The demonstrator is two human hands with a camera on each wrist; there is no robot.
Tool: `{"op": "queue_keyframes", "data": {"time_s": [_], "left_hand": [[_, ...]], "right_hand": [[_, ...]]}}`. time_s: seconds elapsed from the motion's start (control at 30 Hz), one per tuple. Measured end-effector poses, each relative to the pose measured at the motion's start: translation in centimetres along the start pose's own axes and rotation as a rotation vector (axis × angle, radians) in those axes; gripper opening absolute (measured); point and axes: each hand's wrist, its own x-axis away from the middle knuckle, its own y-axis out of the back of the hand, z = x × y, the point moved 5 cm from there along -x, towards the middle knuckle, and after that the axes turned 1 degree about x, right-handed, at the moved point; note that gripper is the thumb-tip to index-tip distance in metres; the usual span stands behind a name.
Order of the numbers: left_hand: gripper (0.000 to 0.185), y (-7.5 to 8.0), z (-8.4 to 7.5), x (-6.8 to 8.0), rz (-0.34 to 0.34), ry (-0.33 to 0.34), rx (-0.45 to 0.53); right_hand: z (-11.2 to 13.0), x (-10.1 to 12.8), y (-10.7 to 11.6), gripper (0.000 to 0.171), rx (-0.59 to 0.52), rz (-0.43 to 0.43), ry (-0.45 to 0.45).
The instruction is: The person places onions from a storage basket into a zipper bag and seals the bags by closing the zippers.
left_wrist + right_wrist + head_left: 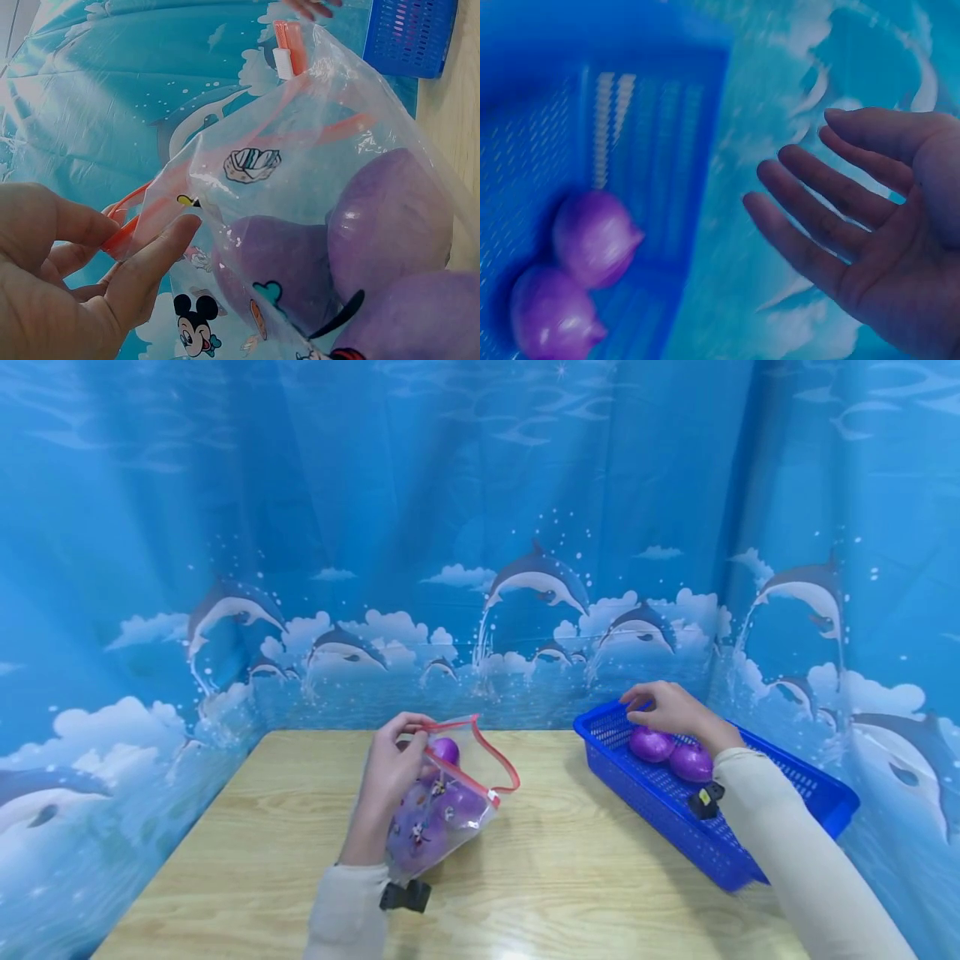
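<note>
My left hand [393,764] pinches the red zip edge of a clear zip bag [247,195] between thumb and fingers. The bag is printed with cartoon figures, and its mouth gapes toward the right. Several purple onions [390,225] lie inside it, one of them [446,750] showing near the mouth. My right hand [667,708] hovers over the far end of a blue plastic basket [645,802], fingers spread and nothing in them in the right wrist view. Below it, two shiny purple onions [596,238] with pointed tips sit side by side in the basket.
The wooden table [540,877] carries the bag at centre left and the long basket slanting along its right side. A blue curtain [450,527] printed with dolphins hangs behind the table and down both sides. A white slider [283,64] sits on the bag's zip.
</note>
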Motion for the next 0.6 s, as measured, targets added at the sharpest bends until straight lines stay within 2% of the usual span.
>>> {"op": "queue_keyframes", "data": {"time_s": [0.33,0.6], "left_hand": [[0.024,0.0,0.2,-0.1,0.002,-0.007,0.009],[0.024,-0.1,0.2,-0.1,-0.004,-0.011,0.007]], "right_hand": [[-7.9,1.8,0.0,0.043,-0.016,0.059,-0.162],[-11.9,3.5,-0.8,0.054,-0.076,0.088,-0.314]]}}
